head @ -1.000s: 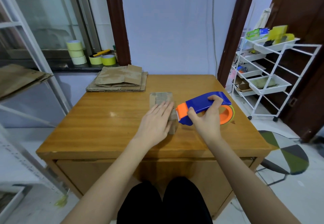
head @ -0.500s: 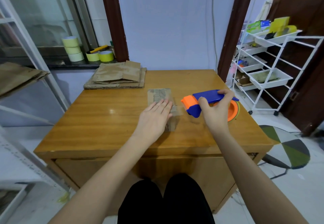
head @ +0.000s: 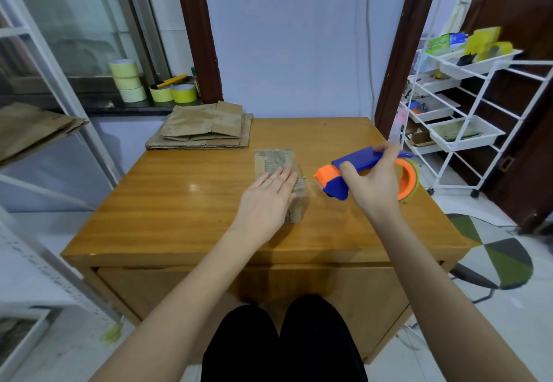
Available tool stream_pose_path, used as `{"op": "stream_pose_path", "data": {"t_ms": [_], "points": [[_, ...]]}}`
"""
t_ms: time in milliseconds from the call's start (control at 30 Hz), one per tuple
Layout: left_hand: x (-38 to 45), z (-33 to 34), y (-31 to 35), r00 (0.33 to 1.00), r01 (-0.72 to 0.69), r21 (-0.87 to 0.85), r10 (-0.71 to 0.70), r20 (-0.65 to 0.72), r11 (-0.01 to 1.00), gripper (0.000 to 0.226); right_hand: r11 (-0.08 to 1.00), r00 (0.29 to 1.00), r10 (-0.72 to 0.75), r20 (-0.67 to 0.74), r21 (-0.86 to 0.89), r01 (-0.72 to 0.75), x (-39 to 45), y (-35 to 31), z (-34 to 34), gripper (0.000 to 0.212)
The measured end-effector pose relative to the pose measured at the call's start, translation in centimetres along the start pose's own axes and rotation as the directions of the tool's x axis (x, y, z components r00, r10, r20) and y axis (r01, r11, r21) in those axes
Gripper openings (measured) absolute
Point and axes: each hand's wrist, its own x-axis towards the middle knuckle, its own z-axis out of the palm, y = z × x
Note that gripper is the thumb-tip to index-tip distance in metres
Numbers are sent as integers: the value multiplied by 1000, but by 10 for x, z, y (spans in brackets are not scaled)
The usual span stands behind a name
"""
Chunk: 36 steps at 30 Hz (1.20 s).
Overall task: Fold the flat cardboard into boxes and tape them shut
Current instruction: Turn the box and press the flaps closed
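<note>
A small folded cardboard box (head: 276, 163) lies on the wooden table (head: 179, 202), with printed text on its top. My left hand (head: 266, 199) rests flat on its near half, fingers straight. My right hand (head: 374, 184) grips a blue and orange tape dispenser (head: 356, 169), held just right of the box and slightly above the table. A thin clear strip of tape seems to run from the dispenser's orange nose to the box's right edge. A stack of flat cardboard (head: 203, 128) sits at the table's far left corner.
Several tape rolls (head: 128, 80) and a yellow knife (head: 172, 81) sit on the window ledge. A white wire cart (head: 466, 118) stands right of the table. More flat cardboard (head: 33, 130) lies on a shelf at left. A chair seat (head: 493, 256) is near the table's right corner.
My right hand has pulled the tape dispenser to the right, away from the box, and lifted it a little. My left hand stays flat on the box.
</note>
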Motion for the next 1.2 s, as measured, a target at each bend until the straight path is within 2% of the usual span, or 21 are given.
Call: {"op": "stream_pose_path", "data": {"t_ms": [100,233,500,667,800,967,1100,1200], "points": [[2,1,-1,1000,-6,2,6,3,1000,48,979,996,-40,82,-196,56,5,-6,6,47],[3,-1,0,1000,-13,6,13,28,1000,48,920,981,-70,178,-369,132,17,-25,20,47],[2,-4,0,993,25,-78,-16,115,997,46,812,955,-146,259,-521,265,31,-40,34,48],[4,-11,2,986,44,-90,-29,165,995,48,771,947,-114,300,-574,275,26,-33,37,52],[4,-14,1,980,51,-104,-29,196,993,52,853,963,-40,265,-494,171,20,-15,40,45],[4,-17,2,972,66,-122,-36,232,990,49,744,928,-119,352,-587,318,18,-14,44,54],[5,-17,0,974,70,-144,-36,224,987,47,839,956,-91,278,-496,225,19,-7,41,48],[6,-21,-1,967,68,-141,-31,253,988,53,850,971,-34,237,-504,153,33,-12,28,45]]}}
